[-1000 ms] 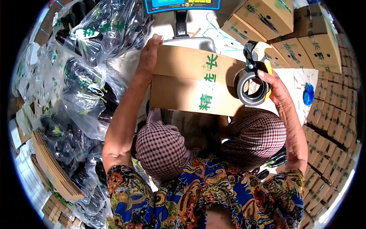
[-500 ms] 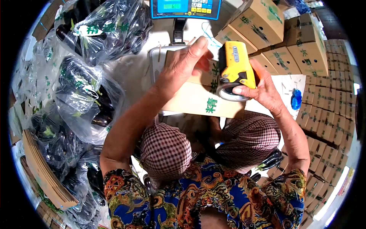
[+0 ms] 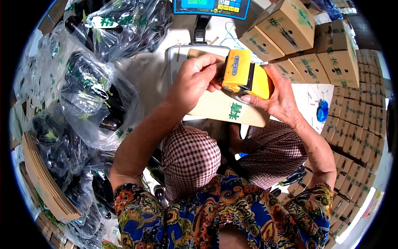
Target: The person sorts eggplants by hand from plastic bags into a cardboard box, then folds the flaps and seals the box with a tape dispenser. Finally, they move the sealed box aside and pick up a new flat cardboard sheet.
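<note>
My right hand (image 3: 282, 93) is wrapped round a yellow tape dispenser (image 3: 256, 79), its thumb along the lower edge. Close to the dispenser's left end is my left hand (image 3: 195, 81), with thumb and fingers pinched together; what lies between them, if anything, is too small to make out. Beneath both hands a cardboard box (image 3: 215, 107) with green printed characters rests on the metal platform of a scale (image 3: 173, 54). The scale's blue display (image 3: 211, 6) stands beyond it.
Clear plastic bags of eggplants (image 3: 93, 83) fill the left side, beside a stack of flat cardboard (image 3: 45, 178). Printed boxes (image 3: 282, 31) stand at the upper right, with more stacked boxes (image 3: 352, 137) along the right. A blue item (image 3: 322, 110) lies on the floor.
The dispenser has turned and moved left toward my left hand. My left hand's fingers have gone from spread to pinched. The view has shifted slightly.
</note>
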{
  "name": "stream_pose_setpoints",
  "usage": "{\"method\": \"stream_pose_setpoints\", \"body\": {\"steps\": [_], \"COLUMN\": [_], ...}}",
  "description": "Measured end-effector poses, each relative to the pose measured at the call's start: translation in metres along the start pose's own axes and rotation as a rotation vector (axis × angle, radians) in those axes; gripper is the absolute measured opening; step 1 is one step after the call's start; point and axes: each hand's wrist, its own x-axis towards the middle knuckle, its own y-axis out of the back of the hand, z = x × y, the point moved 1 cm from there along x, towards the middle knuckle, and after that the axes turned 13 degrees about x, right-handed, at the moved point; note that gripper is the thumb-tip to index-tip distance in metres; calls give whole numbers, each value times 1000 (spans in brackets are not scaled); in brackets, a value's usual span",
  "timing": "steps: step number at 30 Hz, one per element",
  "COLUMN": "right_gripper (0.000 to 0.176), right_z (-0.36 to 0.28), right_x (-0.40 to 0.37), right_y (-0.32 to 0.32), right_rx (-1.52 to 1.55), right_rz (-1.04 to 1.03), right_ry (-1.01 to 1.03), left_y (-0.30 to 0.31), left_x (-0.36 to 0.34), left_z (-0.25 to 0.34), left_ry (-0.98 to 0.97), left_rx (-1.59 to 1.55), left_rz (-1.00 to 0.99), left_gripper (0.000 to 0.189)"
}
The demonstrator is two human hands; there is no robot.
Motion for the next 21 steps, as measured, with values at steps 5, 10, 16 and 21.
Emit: {"method": "stream_pose_setpoints", "body": {"steps": [5, 10, 16, 21], "right_gripper": [62, 56, 57, 58], "right_z": [-6, -11, -2, -7], "right_x": [2, 2, 7, 20], "right_y": [-3, 1, -10, -17], "right_rx": [-151, -233, -365, -443], "right_rz": [-71, -100, -199, -198], "right_ry": [47, 99, 7, 70], "left_y": [17, 88, 172, 175], "left_x": [1, -24, -54, -50], "left_z": [-23, -13, -64, -77], "left_ry": [-116, 109, 218, 157], "left_rx": [282, 397, 102, 353], "left_rz": [117, 409, 669, 632], "left_gripper": [22, 14, 22, 24]}}
